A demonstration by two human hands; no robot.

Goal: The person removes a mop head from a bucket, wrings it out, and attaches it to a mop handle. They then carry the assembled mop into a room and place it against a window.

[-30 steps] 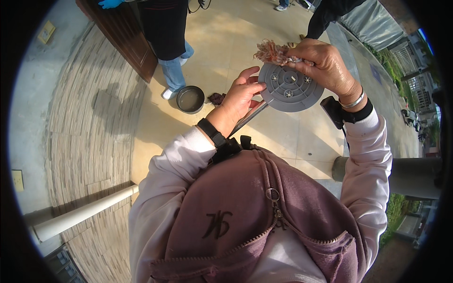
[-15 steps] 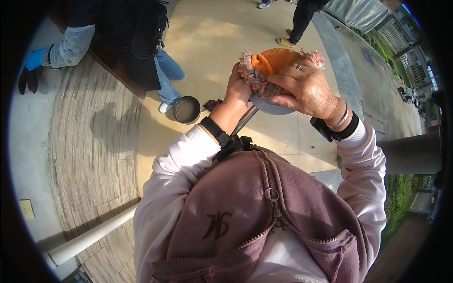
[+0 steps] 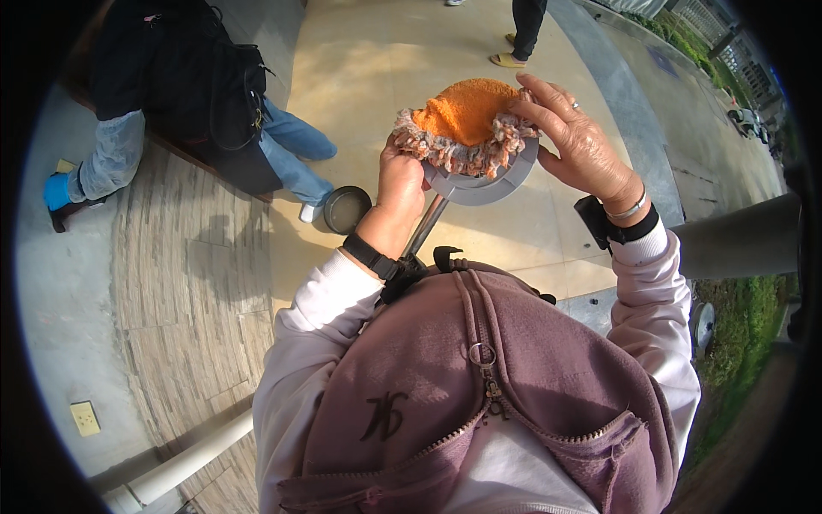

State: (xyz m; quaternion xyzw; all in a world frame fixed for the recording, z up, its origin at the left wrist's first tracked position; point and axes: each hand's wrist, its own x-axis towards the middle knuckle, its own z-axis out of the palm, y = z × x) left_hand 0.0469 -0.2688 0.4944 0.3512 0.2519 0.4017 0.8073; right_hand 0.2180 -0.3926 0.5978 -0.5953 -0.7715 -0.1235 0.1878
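In front of me is a mop head: a grey round plate (image 3: 490,188) on a metal pole (image 3: 425,227) that slants down toward my body. Over its far part lies an orange mop pad (image 3: 473,110) with a shaggy pink-and-grey fringe, leaving the near rim of the plate bare. My left hand (image 3: 401,184) is closed on the left edge of the mop head, by the fringe; its fingertips are partly hidden. At the right edge, my right hand (image 3: 574,141) has its fingers stretched and the thumb apart, fingertips at the fringe.
A dark round basin (image 3: 347,210) stands on the floor at left, beside a seated person (image 3: 205,103) in jeans with a blue glove. Another person's legs and yellow slippers (image 3: 507,60) are at the far side. A grey post (image 3: 741,236) stands at right, a white pipe (image 3: 184,463) at lower left.
The mop head has shifted slightly left in view. My right hand has loosened from the pad and moved to its right edge, uncovering more orange cloth and the plate's rim.
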